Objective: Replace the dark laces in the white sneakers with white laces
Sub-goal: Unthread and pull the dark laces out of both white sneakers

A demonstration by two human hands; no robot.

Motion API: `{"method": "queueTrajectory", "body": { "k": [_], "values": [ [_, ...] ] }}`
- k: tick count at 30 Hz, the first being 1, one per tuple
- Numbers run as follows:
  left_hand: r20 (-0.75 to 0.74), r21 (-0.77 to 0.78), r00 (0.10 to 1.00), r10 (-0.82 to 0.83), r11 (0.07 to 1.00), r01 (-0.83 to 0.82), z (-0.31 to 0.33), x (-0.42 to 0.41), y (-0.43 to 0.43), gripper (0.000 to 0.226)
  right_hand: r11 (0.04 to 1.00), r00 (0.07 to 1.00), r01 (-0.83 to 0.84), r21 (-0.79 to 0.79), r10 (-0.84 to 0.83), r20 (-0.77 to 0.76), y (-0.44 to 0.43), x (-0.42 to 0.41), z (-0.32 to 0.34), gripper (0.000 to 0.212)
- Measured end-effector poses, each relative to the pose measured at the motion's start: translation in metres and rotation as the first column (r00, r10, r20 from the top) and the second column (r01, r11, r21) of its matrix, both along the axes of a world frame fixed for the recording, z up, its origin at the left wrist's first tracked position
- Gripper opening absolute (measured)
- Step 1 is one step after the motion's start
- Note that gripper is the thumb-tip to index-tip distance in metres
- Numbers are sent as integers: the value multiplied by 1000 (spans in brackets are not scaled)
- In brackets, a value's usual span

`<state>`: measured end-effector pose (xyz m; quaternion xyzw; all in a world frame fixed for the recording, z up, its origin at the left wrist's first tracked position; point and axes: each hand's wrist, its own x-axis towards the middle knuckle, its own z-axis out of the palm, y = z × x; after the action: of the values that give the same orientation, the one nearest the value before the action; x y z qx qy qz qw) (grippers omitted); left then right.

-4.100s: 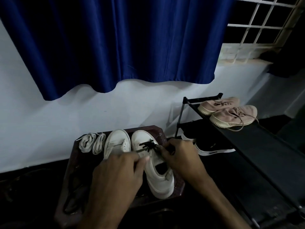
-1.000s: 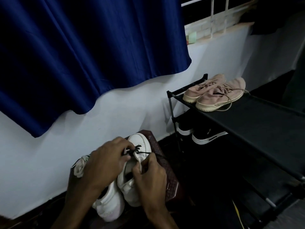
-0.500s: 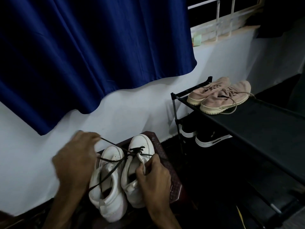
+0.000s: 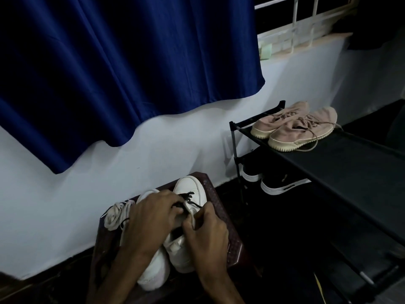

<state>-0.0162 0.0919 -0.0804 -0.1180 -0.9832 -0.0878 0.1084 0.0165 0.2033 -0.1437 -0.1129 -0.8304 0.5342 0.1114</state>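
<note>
Found left hand (image 4: 151, 218) pinching dark lace (image 4: 186, 196) atop right sneaker (image 4: 190, 186), presumably for removal; right hand (image 4: 206, 235) clamped on that sneaker, steadying; white laces (image 4: 115, 213) parked left of it.

- No words, numbers or brand names can be read anywhere here. It is all too dim.
- The black sneaker (image 4: 285, 183) on the low shelf of the shoe rack (image 4: 328, 163) has a tiny pale mark on its side, too small and dark to make out.
</note>
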Motion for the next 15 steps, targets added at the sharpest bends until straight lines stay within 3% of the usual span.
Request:
{"method": "queueTrajectory", "body": {
  "k": [2,4,8,11,13,15],
  "values": [
    [-21,-53,1000,23,998,-24,-6,-5,5,8,1000,1000,-8,5,8,-2,1,0,0,22],
    [-62,-134,997,38,990,-46,-2,-2,8,15,1000,1000,-16,21,16,-7,2,0,0,22],
    [-217,111,939,267,962,-248,20,7,-13,10,999,1000,-8,38,9,-24,1,-2,1,21],
    [-324,272,820,471,877,-397,32,7,-50,11,999,999,-4,36,5,-36,2,-2,1,20],
    [-327,362,780,534,833,-418,37,2,-84,25,999,999,-5,36,6,-36,2,-3,1,20],
    [-251,319,815,523,839,-441,42,1,-106,34,999,999,-2,32,3,-32,2,-3,-1,20]
  ]
}}
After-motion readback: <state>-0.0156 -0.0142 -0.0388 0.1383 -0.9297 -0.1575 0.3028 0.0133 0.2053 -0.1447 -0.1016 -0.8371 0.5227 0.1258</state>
